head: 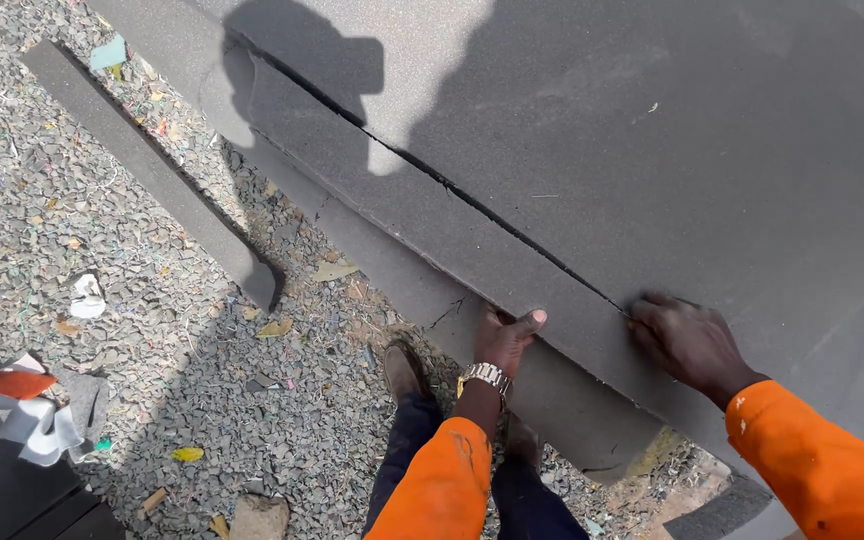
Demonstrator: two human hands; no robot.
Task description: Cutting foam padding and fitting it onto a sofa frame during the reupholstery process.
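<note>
Grey gravel (102, 230) strewn with scraps and dry leaves lies under you in bright sun, and your own shadow falls across the big dark grey foam sheet (652, 150) that fills the upper right of the view. A long cut (472, 205) runs slantwise through that sheet, from the upper left down to your right hand (687, 340), parting a narrow strip (432, 215) from the main body; the strip still lies against the sheet along its lower edge. Your right hand rests on the sheet at the near end of the cut, its fingers curled shut over the spot; whether they hold a blade you cannot tell, since the knuckles hide it. Your left hand (502, 340), with a gold-coloured watch (485, 377) at the wrist, grips the lower edge of the strip, thumb on top and fingers tucked underneath. Both sleeves are orange. Your dark shoe (404, 370) stands on the gravel just below the strip's edge. A second, loose strip of the same foam (152, 165) lies well apart on the gravel to the left, and crumpled white and orange scraps (27, 410) sit at the lower left.
</note>
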